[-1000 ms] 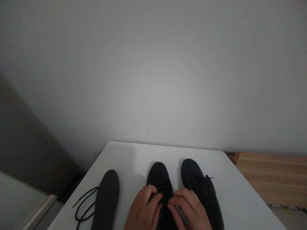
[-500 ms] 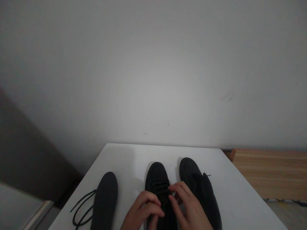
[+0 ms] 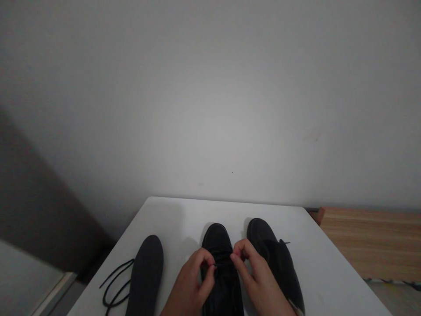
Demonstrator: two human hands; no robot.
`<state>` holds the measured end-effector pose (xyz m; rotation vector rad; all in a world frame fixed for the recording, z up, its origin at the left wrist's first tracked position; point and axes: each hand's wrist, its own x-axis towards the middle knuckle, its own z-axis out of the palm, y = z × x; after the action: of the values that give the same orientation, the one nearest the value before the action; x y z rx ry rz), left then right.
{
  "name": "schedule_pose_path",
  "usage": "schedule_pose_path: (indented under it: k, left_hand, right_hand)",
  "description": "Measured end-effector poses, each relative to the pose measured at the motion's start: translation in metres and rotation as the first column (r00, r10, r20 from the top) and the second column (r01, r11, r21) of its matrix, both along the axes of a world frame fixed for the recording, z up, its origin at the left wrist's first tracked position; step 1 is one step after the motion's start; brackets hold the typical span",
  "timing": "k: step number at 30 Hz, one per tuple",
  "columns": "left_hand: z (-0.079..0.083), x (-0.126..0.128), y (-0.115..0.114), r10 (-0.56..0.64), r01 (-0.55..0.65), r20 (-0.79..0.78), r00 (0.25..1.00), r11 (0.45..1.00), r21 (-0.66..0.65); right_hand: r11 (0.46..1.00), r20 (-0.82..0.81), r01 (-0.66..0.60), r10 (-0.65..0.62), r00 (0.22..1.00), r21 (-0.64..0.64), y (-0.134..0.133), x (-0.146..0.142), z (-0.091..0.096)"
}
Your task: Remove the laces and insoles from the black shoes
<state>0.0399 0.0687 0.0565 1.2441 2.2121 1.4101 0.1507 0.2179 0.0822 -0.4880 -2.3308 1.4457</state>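
Head view: white table (image 3: 184, 215) against grey wall | my left hand (image 3: 192, 285) and right hand (image 3: 255, 281) each pinch-grip the laces of the black lace-up shoe (image 3: 219, 263) at centre | second black shoe (image 3: 274, 259) just right | dark insole (image 3: 144, 274) and loose black lace (image 3: 113, 285) left.

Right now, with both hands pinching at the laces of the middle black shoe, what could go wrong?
1. The left hand and right hand hide the black lace on the middle black shoe, so a missed eyelet may go unseen.
2. The second black shoe lies against the right hand; a tug may shove it.
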Motion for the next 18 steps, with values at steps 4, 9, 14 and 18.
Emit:
schedule_pose_path:
  k: [4, 9, 14, 18]
  left_hand:
    - [0.010, -0.003, 0.004, -0.009, 0.003, 0.148, 0.989, 0.999, 0.041]
    - [0.024, -0.011, 0.006, -0.072, 0.015, 0.446, 0.892, 0.991, 0.130]
    - [0.033, -0.017, -0.007, -0.249, 0.087, 0.677, 0.692, 0.961, 0.264]
    - [0.027, -0.017, -0.019, -0.432, 0.231, 0.742, 0.512, 0.902, 0.365]
  right_hand:
    - [0.990, -0.010, -0.051, 0.050, 0.999, -0.135, -0.001, -0.004, 0.011]
    - [0.954, -0.063, -0.109, 0.095, 0.993, -0.279, 0.002, -0.006, 0.010]
    - [0.956, -0.089, 0.002, -0.030, 0.996, -0.292, 0.008, 0.000, 0.019]
    - [0.879, -0.076, -0.208, 0.195, 0.978, -0.429, 0.013, 0.017, 0.033]
